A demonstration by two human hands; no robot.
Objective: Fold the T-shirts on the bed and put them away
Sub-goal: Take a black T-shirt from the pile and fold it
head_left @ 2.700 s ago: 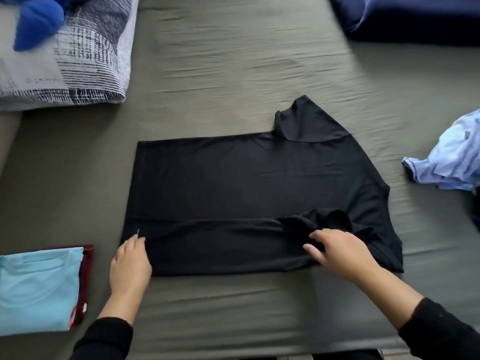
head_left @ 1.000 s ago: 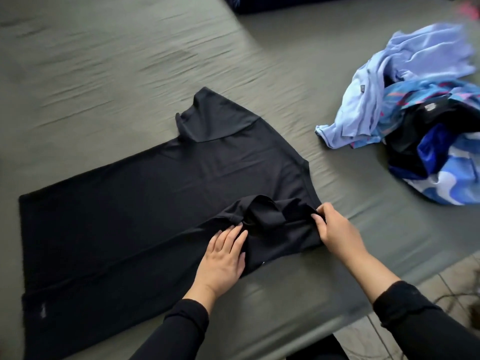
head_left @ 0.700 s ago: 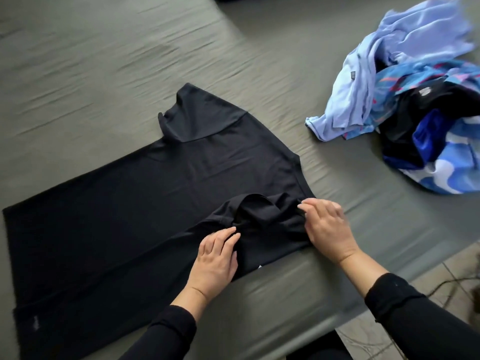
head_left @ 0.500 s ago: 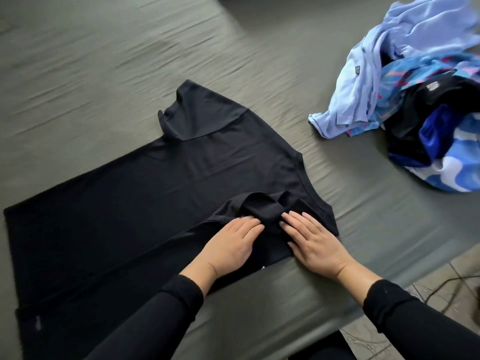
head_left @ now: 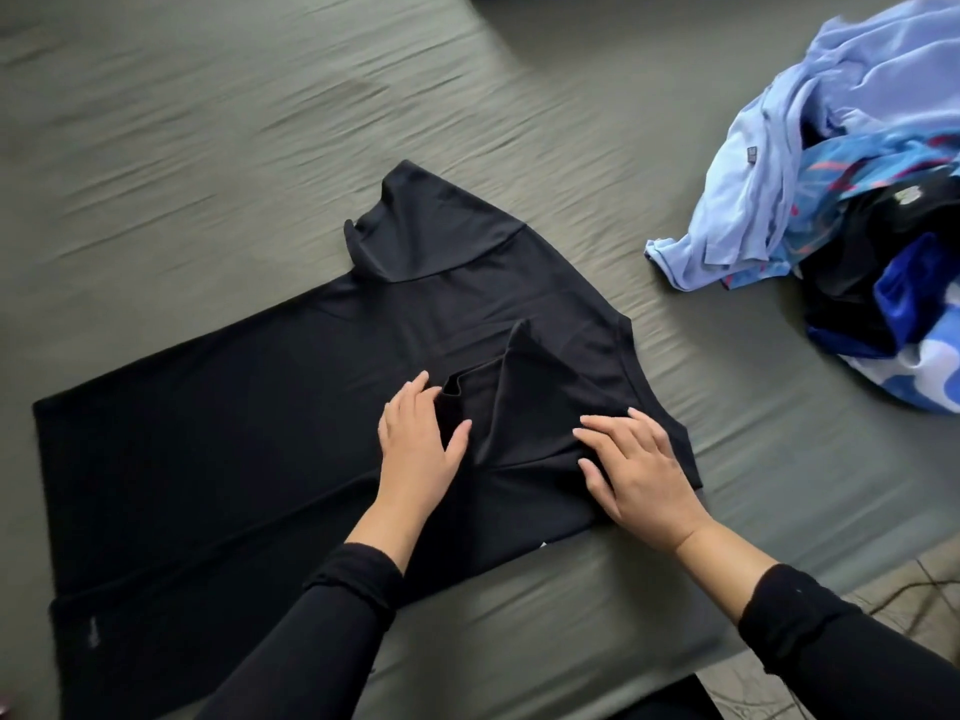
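A black T-shirt (head_left: 249,433) lies spread on the bed (head_left: 260,148), reaching from the near edge toward the middle, one sleeve pointing to the far side and the other folded in over the body. The left hand (head_left: 418,449) rests flat on the shirt, fingers straight, touching the folded sleeve. The right hand (head_left: 641,470) presses flat beside it, fingers spread. A heap of unfolded T-shirts (head_left: 852,200) sits at the bed's right edge.
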